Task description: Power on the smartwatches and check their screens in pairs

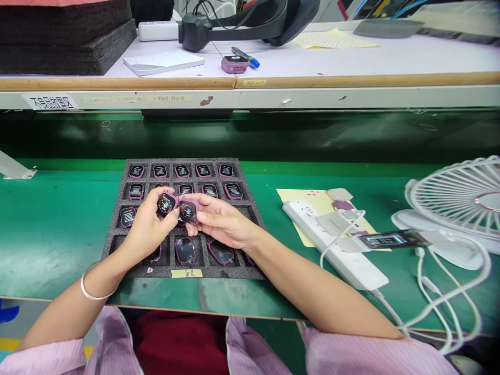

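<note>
A black foam tray [117, 229] lies on the green bench and holds several purple smartwatch bodies in its pockets. Above the tray's middle, my left hand [150, 225] is closed on one purple watch body [165, 203], screen up. My right hand [221, 221] grips a second purple watch body [188, 211] right beside it, the two nearly touching. A silver bangle [92, 284] circles my left wrist.
A white power strip [332, 247] with plugs and cables lies right of the tray on a yellow sheet [297, 200]. A white desk fan [461, 205] stands at the far right. The raised shelf [250, 80] behind carries another purple watch body [234, 63], a pen, a headset and dark foam.
</note>
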A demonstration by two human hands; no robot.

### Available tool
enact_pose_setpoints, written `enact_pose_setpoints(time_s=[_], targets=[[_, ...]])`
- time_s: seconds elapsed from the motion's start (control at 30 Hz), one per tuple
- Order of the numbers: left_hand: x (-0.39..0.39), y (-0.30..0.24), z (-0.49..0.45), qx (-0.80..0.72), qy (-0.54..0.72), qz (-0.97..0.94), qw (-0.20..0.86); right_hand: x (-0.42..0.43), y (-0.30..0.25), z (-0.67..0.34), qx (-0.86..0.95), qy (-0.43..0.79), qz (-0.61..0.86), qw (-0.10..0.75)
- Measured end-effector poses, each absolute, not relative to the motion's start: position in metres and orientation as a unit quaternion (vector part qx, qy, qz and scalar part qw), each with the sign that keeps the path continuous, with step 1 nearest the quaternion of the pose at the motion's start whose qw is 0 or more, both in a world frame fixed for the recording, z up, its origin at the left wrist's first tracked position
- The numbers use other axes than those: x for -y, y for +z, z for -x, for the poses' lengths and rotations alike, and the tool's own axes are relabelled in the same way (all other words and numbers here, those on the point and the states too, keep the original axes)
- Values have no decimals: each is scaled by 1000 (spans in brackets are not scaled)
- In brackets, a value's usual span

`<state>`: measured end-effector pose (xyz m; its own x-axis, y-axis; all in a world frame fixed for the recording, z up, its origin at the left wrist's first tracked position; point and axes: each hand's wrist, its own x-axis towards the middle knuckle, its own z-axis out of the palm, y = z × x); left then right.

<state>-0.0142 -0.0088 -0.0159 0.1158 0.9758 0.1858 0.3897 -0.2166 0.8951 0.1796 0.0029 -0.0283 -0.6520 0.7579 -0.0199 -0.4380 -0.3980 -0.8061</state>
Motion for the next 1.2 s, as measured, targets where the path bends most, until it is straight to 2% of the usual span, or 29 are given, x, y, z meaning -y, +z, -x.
enact_pose_setpoints(time_s=[0.27,0.47,0.6,1.2], targets=[[5,-16,15,-517,430,-645,363,-3,-27,-179,395,816,202,371],[3,-5,13,-506,451,-490,548,-8,-25,-178,352,811,249,396],[4,3,13,-484,458,-430,609,-9,-26,-177,360,781,286,423],[4,-1,14,-459,447,-404,653,-9,-32,-177,458,700,314,448]])
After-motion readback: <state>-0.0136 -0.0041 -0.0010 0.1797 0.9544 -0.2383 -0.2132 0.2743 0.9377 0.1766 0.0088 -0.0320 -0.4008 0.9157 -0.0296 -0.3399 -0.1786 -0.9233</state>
